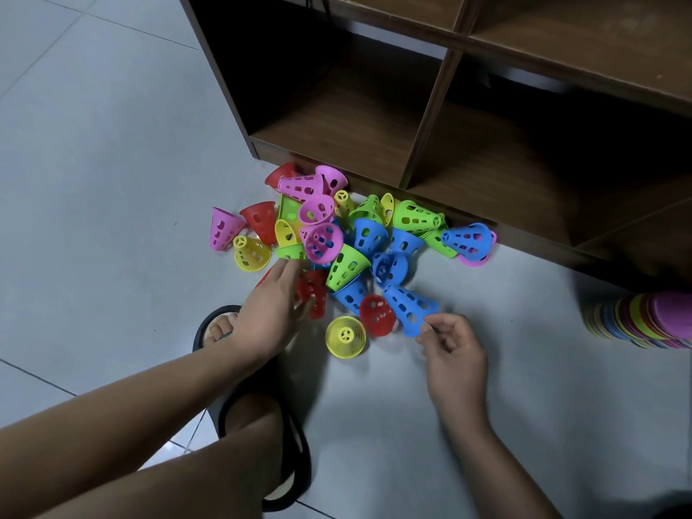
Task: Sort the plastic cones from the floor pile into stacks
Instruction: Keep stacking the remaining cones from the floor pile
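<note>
Head view: our right hand (453,350) pinches a blue cone (410,309) by its rim at the floor pile's (337,234) near edge. Our left hand (269,312) reaches over a red cone (313,294) — grasp unclear. We should lift 1 cone cleanly — nesting like colours.

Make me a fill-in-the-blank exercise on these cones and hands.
The right hand pinches a perforated cone coloured ____.
The left hand reaches over a half-hidden cone coloured ____.
The lone cone nearest the camera is ____.
The multicoloured stack lies at the picture's ____ edge.
Missing: blue; red; yellow; right.
</note>
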### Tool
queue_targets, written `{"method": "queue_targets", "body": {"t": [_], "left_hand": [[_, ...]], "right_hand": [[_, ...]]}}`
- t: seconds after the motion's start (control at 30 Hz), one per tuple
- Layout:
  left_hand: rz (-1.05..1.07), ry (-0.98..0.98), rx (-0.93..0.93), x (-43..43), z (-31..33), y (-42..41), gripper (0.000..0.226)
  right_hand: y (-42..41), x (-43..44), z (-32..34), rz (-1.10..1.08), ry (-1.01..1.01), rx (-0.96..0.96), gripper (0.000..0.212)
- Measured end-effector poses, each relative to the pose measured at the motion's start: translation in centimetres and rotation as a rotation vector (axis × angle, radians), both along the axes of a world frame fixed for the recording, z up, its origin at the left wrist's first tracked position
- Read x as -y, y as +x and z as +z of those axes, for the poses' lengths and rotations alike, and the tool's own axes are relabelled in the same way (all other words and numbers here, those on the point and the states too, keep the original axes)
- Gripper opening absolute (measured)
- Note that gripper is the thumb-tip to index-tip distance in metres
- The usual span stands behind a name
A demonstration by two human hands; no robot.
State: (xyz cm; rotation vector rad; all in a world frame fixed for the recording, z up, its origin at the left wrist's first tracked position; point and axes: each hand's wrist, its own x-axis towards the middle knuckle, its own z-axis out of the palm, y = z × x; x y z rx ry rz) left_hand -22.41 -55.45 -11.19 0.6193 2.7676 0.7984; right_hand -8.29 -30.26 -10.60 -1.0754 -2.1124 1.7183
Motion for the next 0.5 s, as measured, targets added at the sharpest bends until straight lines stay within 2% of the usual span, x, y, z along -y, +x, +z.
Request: {"method": "queue_targets", "body": {"t": [0.07,0.17,0.27,0.5], "left_hand": [[0.043,-0.028,-0.004,0.0,-0.3,-0.5,0.049],[0.04,-0.078,-0.005,0.3,-0.8,-0.9,0.028],[0.02,-0.055,0.025,0.9,-0.9,-0.9,0.013],[0.122,0.028,0.035,1.5,0.4,-0.2,0.009]], "right_hand": [[0.6,0.7,0.8,0.023,-0.081,-0.014,0.02],[1.1,1.6,2.0,0.029,-0.219,-0.051,0.014],[1.3,2.4,2.9,0.053,-0.274,-0.07,0.012],[1.0,4.7,3.9,0.213,-0.407,-0.08,0.012]]}}
